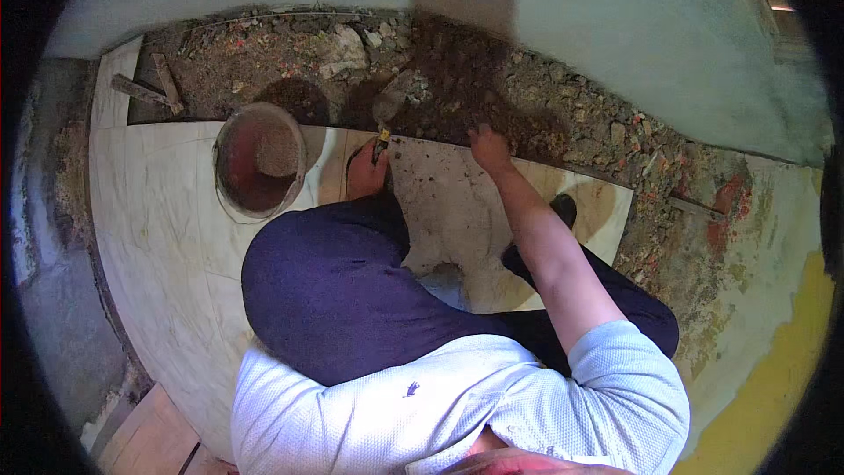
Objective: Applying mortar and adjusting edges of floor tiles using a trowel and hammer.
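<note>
My left hand (365, 174) reaches out from beyond my bent left knee, closed round the yellow and black handle of a trowel (387, 107). The trowel's blade, dirty with mortar, lies over the rubble just past the tile edge. To the right, my right hand (489, 148) is at the border between the tiles (444, 185) and the dug-up strip of soil (457, 79). Its fingers are curled down; whatever may be in them is too small to make out. Crumbs of dirt lie scattered on the tile between my hands.
A bucket (218, 167) with grey-brown material inside stands on the tiles left of my left hand. Two wood pieces (167, 84) lie at the far left, another stick (696, 206) at the right. A pale wall (615, 26) rises behind the rubble. My dark shoe (563, 208) rests on the tiles.
</note>
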A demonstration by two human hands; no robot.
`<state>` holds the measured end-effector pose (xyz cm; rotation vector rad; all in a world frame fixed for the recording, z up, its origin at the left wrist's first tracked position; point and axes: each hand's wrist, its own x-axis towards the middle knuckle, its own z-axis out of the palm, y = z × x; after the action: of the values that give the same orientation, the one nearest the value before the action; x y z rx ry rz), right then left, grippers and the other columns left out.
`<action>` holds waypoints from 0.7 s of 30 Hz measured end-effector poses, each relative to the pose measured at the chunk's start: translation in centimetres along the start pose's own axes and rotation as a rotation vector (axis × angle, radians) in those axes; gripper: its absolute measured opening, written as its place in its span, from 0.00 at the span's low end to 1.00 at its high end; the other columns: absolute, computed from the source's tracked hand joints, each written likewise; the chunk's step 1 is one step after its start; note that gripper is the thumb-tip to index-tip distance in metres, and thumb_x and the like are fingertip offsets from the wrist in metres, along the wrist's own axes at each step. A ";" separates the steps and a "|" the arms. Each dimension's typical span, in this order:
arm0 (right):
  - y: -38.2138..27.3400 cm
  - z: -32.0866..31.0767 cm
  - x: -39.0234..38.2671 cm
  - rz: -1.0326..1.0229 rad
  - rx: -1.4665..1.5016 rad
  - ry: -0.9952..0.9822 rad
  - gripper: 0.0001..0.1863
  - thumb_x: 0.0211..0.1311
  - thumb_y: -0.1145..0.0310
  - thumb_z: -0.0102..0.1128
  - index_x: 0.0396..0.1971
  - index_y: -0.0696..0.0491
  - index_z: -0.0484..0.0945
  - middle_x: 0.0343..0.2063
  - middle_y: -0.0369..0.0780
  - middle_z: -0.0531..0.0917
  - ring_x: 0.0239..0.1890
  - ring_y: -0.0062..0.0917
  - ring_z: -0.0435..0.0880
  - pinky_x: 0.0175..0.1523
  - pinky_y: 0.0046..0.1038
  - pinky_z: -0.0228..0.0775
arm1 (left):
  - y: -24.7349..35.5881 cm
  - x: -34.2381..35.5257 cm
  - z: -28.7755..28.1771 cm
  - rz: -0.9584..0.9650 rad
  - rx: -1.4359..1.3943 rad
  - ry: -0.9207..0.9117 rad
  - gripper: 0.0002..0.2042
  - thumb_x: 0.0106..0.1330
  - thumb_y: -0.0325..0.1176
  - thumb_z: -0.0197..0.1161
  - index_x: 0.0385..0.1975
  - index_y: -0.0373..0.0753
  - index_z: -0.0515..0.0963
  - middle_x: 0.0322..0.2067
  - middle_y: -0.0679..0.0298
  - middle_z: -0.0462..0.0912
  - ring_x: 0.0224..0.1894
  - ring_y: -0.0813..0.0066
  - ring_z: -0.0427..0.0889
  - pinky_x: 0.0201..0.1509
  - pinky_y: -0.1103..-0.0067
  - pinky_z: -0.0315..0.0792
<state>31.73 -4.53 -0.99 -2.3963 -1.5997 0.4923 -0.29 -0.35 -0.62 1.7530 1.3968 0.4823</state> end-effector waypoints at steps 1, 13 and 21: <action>-0.1 -0.1 -0.6 0.084 0.029 -0.113 0.25 0.75 0.53 0.48 0.50 0.64 0.70 0.35 0.58 0.79 0.40 0.55 0.81 0.45 0.49 0.73 | -0.4 -0.2 -0.1 -0.013 -0.013 -0.020 0.26 0.73 0.47 0.53 0.63 0.33 0.68 0.52 0.39 0.78 0.55 0.39 0.77 0.59 0.58 0.70; -3.8 -8.5 4.0 0.033 0.643 0.487 0.16 0.75 0.59 0.48 0.40 0.59 0.71 0.29 0.57 0.80 0.34 0.56 0.81 0.39 0.45 0.72 | 2.3 -0.3 -0.8 -0.090 -0.017 -0.063 0.27 0.72 0.46 0.55 0.63 0.33 0.68 0.53 0.39 0.77 0.55 0.42 0.77 0.58 0.59 0.70; -1.7 -2.4 0.2 0.225 0.228 -0.042 0.16 0.74 0.60 0.52 0.46 0.60 0.73 0.35 0.53 0.82 0.38 0.45 0.83 0.44 0.41 0.73 | 0.0 -0.3 0.1 -0.050 -0.014 -0.010 0.24 0.73 0.46 0.53 0.63 0.37 0.70 0.55 0.43 0.78 0.58 0.43 0.76 0.62 0.61 0.69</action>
<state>31.29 -3.72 1.76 -2.4133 -1.2189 0.7273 -0.28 -0.63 -0.65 1.7032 1.4230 0.4548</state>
